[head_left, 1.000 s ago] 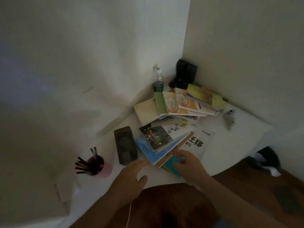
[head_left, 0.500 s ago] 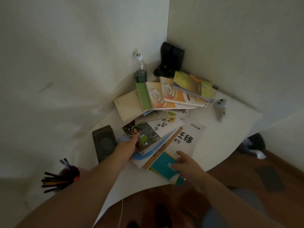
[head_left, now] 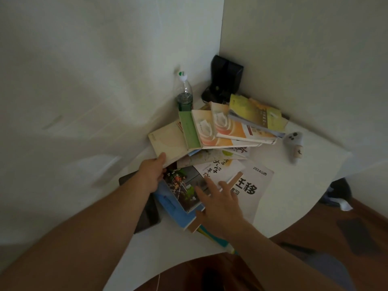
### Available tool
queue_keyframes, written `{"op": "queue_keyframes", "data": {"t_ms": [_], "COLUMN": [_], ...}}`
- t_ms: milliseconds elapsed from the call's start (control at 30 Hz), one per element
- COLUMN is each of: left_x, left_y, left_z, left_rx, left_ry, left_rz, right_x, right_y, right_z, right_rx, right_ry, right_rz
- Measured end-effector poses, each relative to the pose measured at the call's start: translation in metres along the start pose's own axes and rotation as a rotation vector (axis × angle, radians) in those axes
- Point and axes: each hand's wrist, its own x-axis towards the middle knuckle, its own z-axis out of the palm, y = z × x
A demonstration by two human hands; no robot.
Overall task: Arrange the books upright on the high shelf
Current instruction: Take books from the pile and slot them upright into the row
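Note:
A loose pile of several books lies on the white table (head_left: 315,164) in the room's corner. My left hand (head_left: 152,173) reaches to the beige book (head_left: 165,141) at the pile's left; its thumb lies on that book's lower corner and its fingers are hidden under the edge. My right hand (head_left: 218,200) lies with spread, straight fingers over the nearer stack, on the photo-cover book (head_left: 184,183) and the blue book (head_left: 170,204) beneath it. A white booklet with large black characters (head_left: 252,185) lies to the right. Orange-and-white books (head_left: 228,127) and a yellow book (head_left: 254,112) fan out behind.
A plastic bottle (head_left: 184,95) with a green label stands against the wall behind the pile. A black device (head_left: 225,80) sits in the corner. A small grey plush figure (head_left: 294,143) lies at the right. A dark flat case (head_left: 147,215) lies under my left forearm. Brown floor shows beyond the table's edge.
My left hand moved up from the photo-cover book to the beige book's corner. My right hand slid from the teal book at the front edge up onto the near stack. The view shifted closer.

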Motion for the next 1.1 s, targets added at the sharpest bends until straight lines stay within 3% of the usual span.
{"op": "queue_keyframes", "data": {"t_ms": [133, 200, 333, 400, 433, 533, 633, 733, 800, 867, 967, 1100], "left_x": [-0.010, -0.034, -0.108, -0.142, -0.156, -0.187, -0.205, -0.211, -0.225, -0.239, -0.278, -0.343], "left_y": [-0.002, -0.011, -0.065, -0.105, -0.124, -0.160, -0.165, -0.156, -0.136, -0.115, -0.091, -0.076], "left_z": [0.007, 0.007, 0.016, 0.024, 0.027, 0.025, 0.005, -0.023, -0.047, -0.068, -0.094, -0.129], "left_rx": [-0.160, -0.187, -0.241, -0.202, -0.145, -0.109, -0.267, -0.506, -0.522, -0.371, -0.172, -0.152], "left_ry": [-0.012, -0.105, -0.253, -0.221, -0.196, -0.257, -0.262, -0.161, -0.125, -0.134, -0.269, -0.199], "left_rz": [-0.018, -0.053, -0.142, -0.194, -0.209, -0.314, -0.392, -0.398, -0.311, -0.201, -0.013, 0.236], "right_x": [0.005, 0.008, 0.012, 0.010, 0.005, -0.021, -0.053, -0.080, -0.095, -0.105, -0.118, -0.138], "right_y": [0.006, 0.003, -0.013, -0.013, -0.012, -0.002, 0.010, 0.021, 0.019, 0.010, -0.028, -0.104], "right_z": [-0.002, -0.019, -0.043, -0.037, -0.030, -0.003, 0.005, -0.002, -0.016, -0.035, -0.071, -0.120], "right_rx": [-0.056, 0.105, 1.284, 1.669, 1.735, 1.652, 1.671, 1.697, 1.671, 1.652, 1.616, 1.449], "right_ry": [-0.135, -0.112, -0.038, -0.048, -0.020, 0.066, 0.082, 0.038, -0.015, -0.081, -0.161, -0.078], "right_rz": [0.064, 0.118, 0.411, 0.558, 0.570, 0.611, 0.659, 0.581, 0.508, 0.426, 0.263, -0.059]}}
